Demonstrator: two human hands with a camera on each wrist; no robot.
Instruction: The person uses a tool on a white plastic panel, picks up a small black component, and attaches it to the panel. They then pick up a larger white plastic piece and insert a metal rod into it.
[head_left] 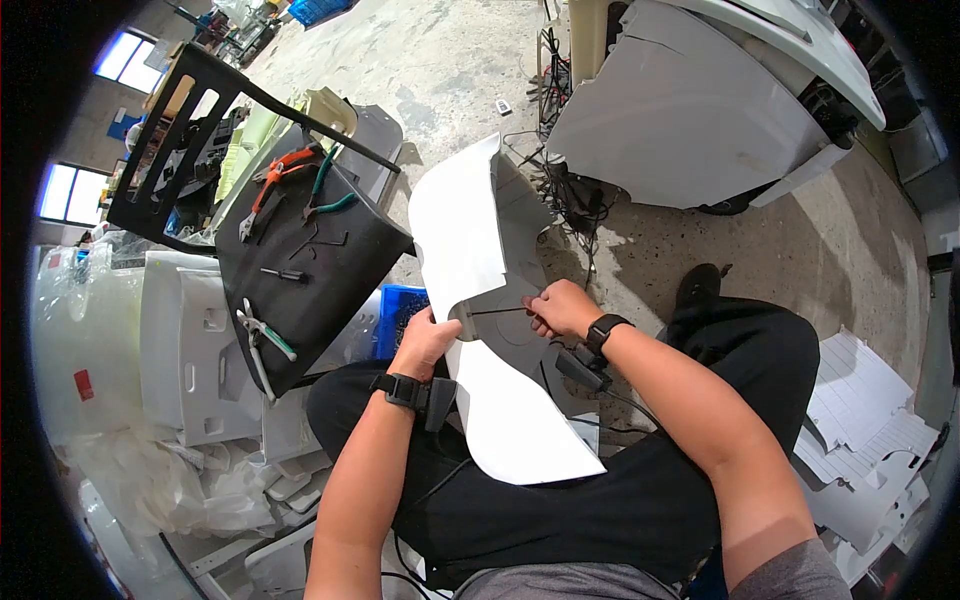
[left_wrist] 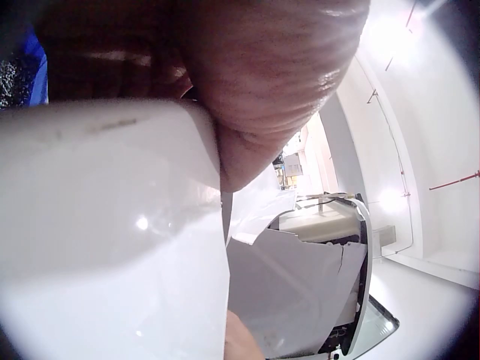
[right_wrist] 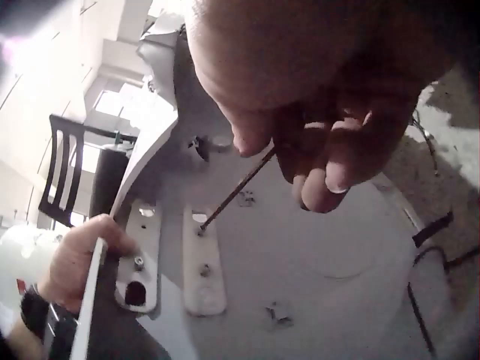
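A curved white panel with a grey inner face stands across the lap. My left hand grips its narrow left edge, thumb on the inner side; the fingers behind are mostly hidden. My right hand pinches a thin dark metal rod on the inner side. In the right wrist view, the rod's tip meets the upper hole of a pale oblong bracket. A second bracket with a nut-like fitting lies beside it, near my left thumb. The left wrist view shows the panel's glossy outer face close up.
On a black chair seat at left lie orange-handled pliers, green-handled cutters, L-shaped keys and a small screwdriver. A blue bin stands behind my left hand. Cables and a large white panel are ahead.
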